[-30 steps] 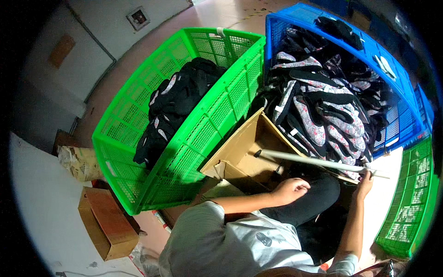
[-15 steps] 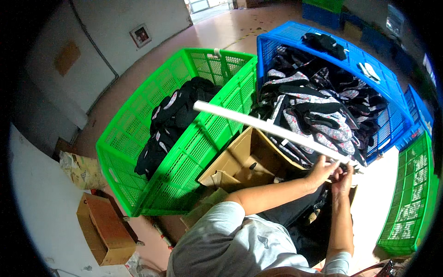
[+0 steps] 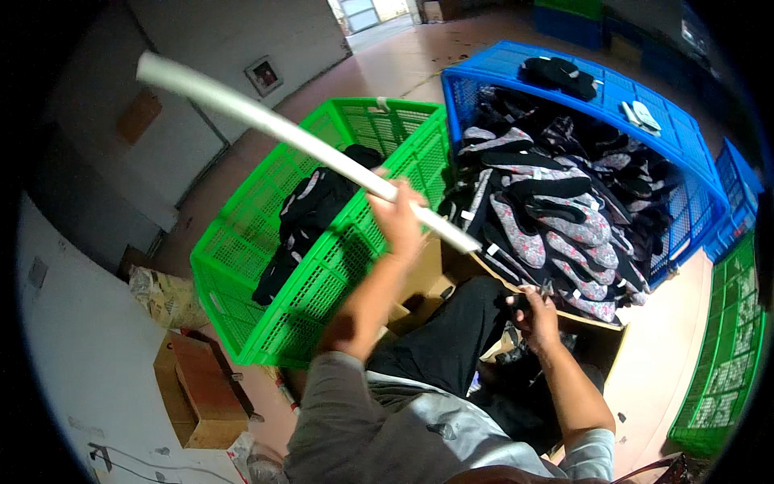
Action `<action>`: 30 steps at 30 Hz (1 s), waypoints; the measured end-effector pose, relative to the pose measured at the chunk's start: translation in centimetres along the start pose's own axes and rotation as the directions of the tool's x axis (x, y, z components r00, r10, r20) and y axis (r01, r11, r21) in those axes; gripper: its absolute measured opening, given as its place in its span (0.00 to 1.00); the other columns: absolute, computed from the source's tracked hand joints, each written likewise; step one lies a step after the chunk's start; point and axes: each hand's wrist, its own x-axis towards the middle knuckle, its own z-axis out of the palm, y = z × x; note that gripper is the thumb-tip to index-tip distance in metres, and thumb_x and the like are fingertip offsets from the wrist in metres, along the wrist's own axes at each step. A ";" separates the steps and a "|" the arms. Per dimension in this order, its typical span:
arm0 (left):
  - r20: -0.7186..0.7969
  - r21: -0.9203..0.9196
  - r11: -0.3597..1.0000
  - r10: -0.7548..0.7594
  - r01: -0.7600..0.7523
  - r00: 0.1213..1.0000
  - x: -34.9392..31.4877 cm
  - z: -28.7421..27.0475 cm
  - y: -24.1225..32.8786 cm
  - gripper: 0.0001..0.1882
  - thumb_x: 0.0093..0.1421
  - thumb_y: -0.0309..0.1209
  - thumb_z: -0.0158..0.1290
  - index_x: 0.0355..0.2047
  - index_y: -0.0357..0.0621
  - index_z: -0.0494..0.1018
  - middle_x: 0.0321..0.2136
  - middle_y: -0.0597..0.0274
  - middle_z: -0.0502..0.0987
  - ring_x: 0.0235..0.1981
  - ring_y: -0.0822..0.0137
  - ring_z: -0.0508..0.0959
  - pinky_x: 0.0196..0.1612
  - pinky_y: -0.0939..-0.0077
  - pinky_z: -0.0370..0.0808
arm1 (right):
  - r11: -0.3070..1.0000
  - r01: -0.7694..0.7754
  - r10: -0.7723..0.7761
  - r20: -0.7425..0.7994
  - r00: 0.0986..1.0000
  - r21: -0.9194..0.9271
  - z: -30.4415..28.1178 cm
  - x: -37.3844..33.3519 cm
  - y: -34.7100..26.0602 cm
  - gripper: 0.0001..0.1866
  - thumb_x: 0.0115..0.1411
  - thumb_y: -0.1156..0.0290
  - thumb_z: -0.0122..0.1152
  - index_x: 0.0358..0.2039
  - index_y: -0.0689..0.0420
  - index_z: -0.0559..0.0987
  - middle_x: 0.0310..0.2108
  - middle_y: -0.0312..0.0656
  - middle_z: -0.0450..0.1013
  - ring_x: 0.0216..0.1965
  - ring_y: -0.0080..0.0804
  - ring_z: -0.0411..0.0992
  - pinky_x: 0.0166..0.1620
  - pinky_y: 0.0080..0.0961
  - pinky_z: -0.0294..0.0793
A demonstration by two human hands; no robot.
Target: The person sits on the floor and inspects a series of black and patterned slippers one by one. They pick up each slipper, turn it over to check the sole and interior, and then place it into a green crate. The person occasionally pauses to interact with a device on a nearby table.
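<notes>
My left hand (image 3: pixel 397 216) is closed around a long, stiff white strip (image 3: pixel 274 127). The strip slants up to the far left, over the near green crate (image 3: pixel 318 298), and its lower end sits above the cardboard box (image 3: pixel 568 316). Low over that box, my right hand (image 3: pixel 534 315) has its fingers curled round a small dark tool (image 3: pixel 548 288) with narrow tips; its exact kind is too small to make out. Black and floral-print fabric pieces (image 3: pixel 556 202) fill the blue crate (image 3: pixel 669 121) ahead. More black pieces (image 3: pixel 318 202) lie inside the green crate.
On the blue crate's lid rest a black bundle (image 3: pixel 559 77) and a folded pale item (image 3: pixel 642 115). Another green crate (image 3: pixel 713 355) stands at the right. An open cardboard carton (image 3: pixel 197 395) is on the floor at left, near a yellowish sack (image 3: pixel 168 297) by the wall.
My left hand has moved left and away from my right hand, carrying the white strip. My right hand has come off the strip and moved left, slightly lower.
</notes>
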 end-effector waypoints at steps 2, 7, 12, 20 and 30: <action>-0.015 0.391 0.919 0.059 -0.048 0.998 5.5 -5.4 4.2 0.23 0.63 0.25 0.51 0.56 0.43 0.56 0.29 0.58 0.70 0.22 0.67 0.74 0.27 0.71 0.76 | 1.000 0.012 -0.012 -0.030 0.999 -0.002 0.2 1.0 0.0 0.12 0.66 0.58 0.53 0.43 0.52 0.74 0.31 0.39 0.79 0.17 0.16 0.65 0.17 0.11 0.55; 0.334 0.938 -0.015 0.297 -0.346 0.894 18.6 -18.6 9.0 0.40 0.61 0.30 0.53 0.70 0.54 0.46 0.42 0.41 0.76 0.38 0.42 0.78 0.41 0.50 0.74 | 0.992 0.076 -0.089 -0.122 0.989 -0.103 -1.6 3.5 1.0 0.13 0.65 0.57 0.54 0.43 0.50 0.74 0.28 0.36 0.78 0.16 0.16 0.64 0.17 0.12 0.54; 0.265 0.673 -0.640 -0.257 -0.369 0.929 25.0 -24.6 4.9 0.28 0.66 0.31 0.43 0.67 0.62 0.56 0.38 0.49 0.76 0.37 0.52 0.81 0.37 0.58 0.79 | 0.952 0.065 -0.167 -0.333 0.928 -0.299 -8.0 7.7 4.9 0.11 0.63 0.55 0.57 0.35 0.48 0.76 0.24 0.32 0.74 0.16 0.18 0.62 0.17 0.15 0.56; -0.041 0.618 -0.719 -0.434 -0.318 0.900 25.0 -37.7 -5.4 0.17 0.69 0.37 0.40 0.55 0.61 0.70 0.38 0.57 0.80 0.40 0.54 0.82 0.35 0.57 0.79 | 0.939 0.135 -0.253 -0.371 0.893 -0.315 -13.8 11.4 5.1 0.11 0.63 0.59 0.58 0.38 0.53 0.76 0.27 0.37 0.77 0.22 0.24 0.71 0.23 0.20 0.67; -0.150 0.536 -0.766 -0.500 -0.355 0.853 19.3 -48.5 12.1 0.32 0.64 0.23 0.41 0.66 0.69 0.54 0.39 0.52 0.78 0.40 0.52 0.81 0.39 0.58 0.79 | 0.977 0.057 -0.120 -0.307 0.944 -0.207 -11.3 13.5 6.2 0.11 0.63 0.58 0.58 0.39 0.50 0.77 0.26 0.33 0.75 0.16 0.18 0.63 0.18 0.14 0.58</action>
